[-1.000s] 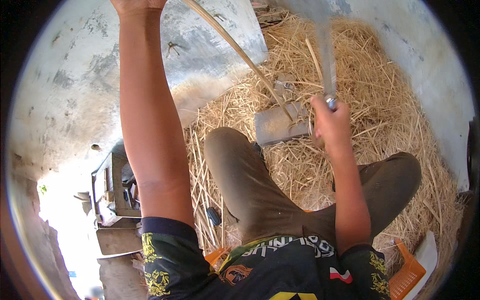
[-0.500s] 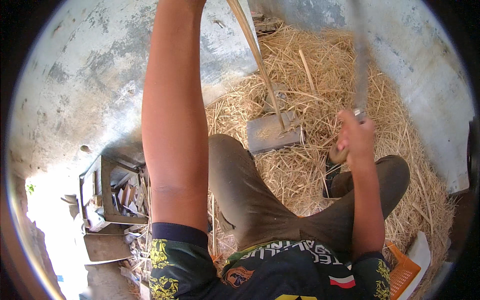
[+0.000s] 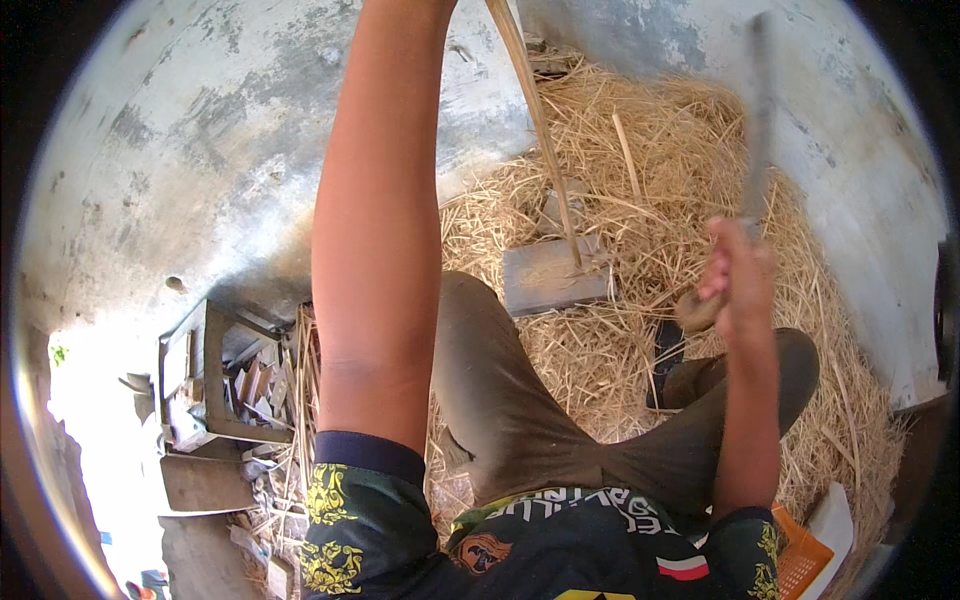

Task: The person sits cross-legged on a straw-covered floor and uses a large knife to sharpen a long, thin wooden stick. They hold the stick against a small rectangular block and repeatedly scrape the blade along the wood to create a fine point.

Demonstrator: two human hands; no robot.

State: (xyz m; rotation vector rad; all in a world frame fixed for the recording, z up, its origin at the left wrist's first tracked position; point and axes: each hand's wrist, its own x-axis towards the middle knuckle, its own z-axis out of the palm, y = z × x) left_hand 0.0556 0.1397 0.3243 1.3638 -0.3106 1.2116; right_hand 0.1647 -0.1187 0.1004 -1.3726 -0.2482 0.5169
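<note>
My right hand (image 3: 742, 270) is closed around the wooden handle (image 3: 697, 312) of a machete. Its long grey blade (image 3: 760, 120) points up and away, blurred by motion, well to the right of a slender strip of split wood or bamboo (image 3: 545, 130). The strip's lower end meets the top of a grey block (image 3: 550, 290), and it leans up to the left until the picture's upper edge cuts it off. My left forearm (image 3: 380, 220) reaches up beside the strip, but the left hand lies beyond the upper edge, so its grip is hidden.
Straw-like shavings (image 3: 680, 150) cover the floor around the block, with a loose pale stick (image 3: 627, 155) among them. My bent legs lie near the block. Mottled walls (image 3: 230, 130) rise left and right. A wooden frame (image 3: 215, 370) with scraps stands left; an orange basket (image 3: 800, 560) sits lower right.
My right hand and the machete have shifted a little to the right in the picture. The strip still stands on the block; the whole view has shifted slightly.
</note>
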